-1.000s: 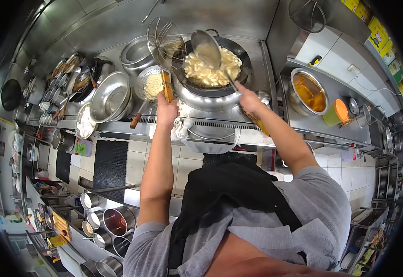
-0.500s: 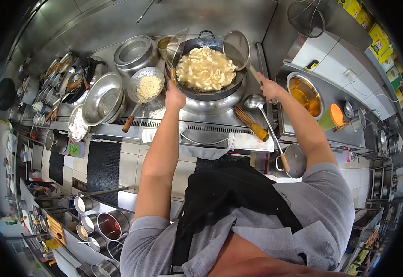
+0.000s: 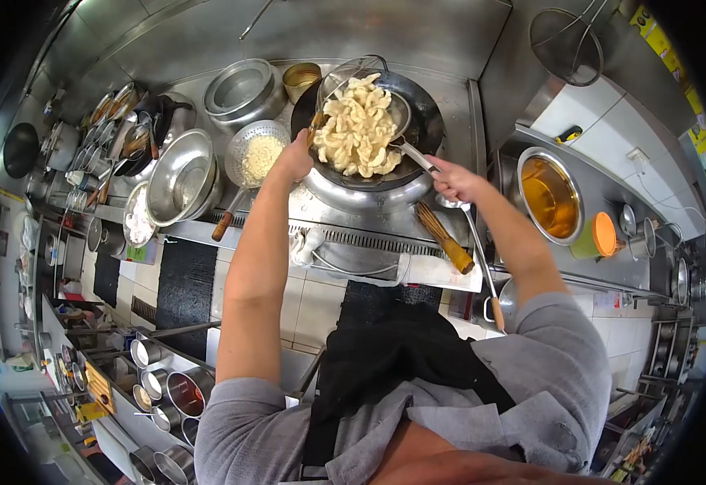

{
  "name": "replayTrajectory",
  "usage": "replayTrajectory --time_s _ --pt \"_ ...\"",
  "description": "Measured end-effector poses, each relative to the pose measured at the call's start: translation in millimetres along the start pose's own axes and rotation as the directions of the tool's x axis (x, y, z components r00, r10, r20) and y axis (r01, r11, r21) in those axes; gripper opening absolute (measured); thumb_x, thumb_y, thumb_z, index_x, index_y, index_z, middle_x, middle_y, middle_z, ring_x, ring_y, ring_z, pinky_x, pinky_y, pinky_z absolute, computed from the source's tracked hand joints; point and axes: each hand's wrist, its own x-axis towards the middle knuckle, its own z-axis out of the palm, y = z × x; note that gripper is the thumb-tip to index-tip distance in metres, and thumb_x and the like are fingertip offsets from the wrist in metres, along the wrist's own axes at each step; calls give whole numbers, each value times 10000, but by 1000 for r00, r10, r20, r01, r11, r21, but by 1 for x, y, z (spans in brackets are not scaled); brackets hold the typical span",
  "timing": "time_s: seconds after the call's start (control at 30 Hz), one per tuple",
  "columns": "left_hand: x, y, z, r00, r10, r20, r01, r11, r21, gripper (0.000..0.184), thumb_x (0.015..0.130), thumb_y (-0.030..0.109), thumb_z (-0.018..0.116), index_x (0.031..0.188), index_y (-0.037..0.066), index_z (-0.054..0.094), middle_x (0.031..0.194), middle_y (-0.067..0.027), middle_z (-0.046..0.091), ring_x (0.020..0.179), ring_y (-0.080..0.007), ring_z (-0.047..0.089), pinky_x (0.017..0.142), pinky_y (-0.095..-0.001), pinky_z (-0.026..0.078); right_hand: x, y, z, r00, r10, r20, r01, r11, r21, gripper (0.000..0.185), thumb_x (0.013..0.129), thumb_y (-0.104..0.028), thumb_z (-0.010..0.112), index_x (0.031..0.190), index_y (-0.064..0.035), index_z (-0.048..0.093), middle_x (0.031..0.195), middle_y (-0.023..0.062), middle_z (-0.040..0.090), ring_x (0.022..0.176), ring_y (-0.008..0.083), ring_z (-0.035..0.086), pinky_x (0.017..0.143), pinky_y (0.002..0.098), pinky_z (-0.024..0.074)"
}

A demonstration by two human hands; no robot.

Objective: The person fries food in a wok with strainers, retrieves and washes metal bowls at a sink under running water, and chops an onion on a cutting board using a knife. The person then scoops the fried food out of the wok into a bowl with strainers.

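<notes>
My left hand is closed around the handle of a wire-mesh strainer, at the wok's left side. In my right hand is the handle of a second mesh strainer, reaching in from the right. Between and over the two strainers is a heap of pale, battered-looking pieces of food, which hides much of both meshes. Beneath them sits the black wok on a round metal burner ring. A ladle lies below my right hand.
On the left stand a perforated skimmer with pale bits, a large steel bowl and stacked pots. A bamboo brush lies at the front edge. To the right are a pot of amber liquid and an orange-lidded container.
Both strainers have come inward from the wok's sides and lifted the pale pieces, which were spread in bubbling liquid, into a heap. My right hand has moved down and slightly left.
</notes>
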Motion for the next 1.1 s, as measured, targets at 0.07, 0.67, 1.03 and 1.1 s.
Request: replayTrajectory --time_s 0.07,0.67,1.03,1.1 --pt "-9 -8 3 992 110 -58 -105 991 86 721 803 -8 456 1495 29 257 1239 -317 578 1148 -431 578 992 -442 451 -2 17 28 994 -79 -74 78 997 -13 616 1030 -154 441 1557 -287 151 647 -20 369 460 70 272 392 228 277" --pt "-80 -22 32 973 -217 -80 146 846 -512 748 829 -37 461 1532 87 235 1245 -229 592 859 -296 657 721 -375 546 -100 -13 74 798 -507 -327 -115 404 -908 759 951 -58 506 1554 -318 123 776 287 615 709 450 588 747 483 470" --pt "-92 -13 10 942 -34 -334 -5 993 -117 751 822 -12 480 1521 61 215 1214 -320 582 1106 -438 594 949 -479 455 -91 -34 80 772 -538 -340 -156 359 -920 761 949 -64 510 1550 -298 106 996 350 619 935 493 609 811 524 454" --pt "-91 -4 5 946 -65 -319 41 996 -82 758 817 -4 489 1521 64 215 1200 -318 589 1095 -435 599 940 -484 458 -79 -45 61 739 -607 -292 -208 206 -956 756 947 -54 489 1557 -234 80 993 322 641 864 461 642 765 506 510"
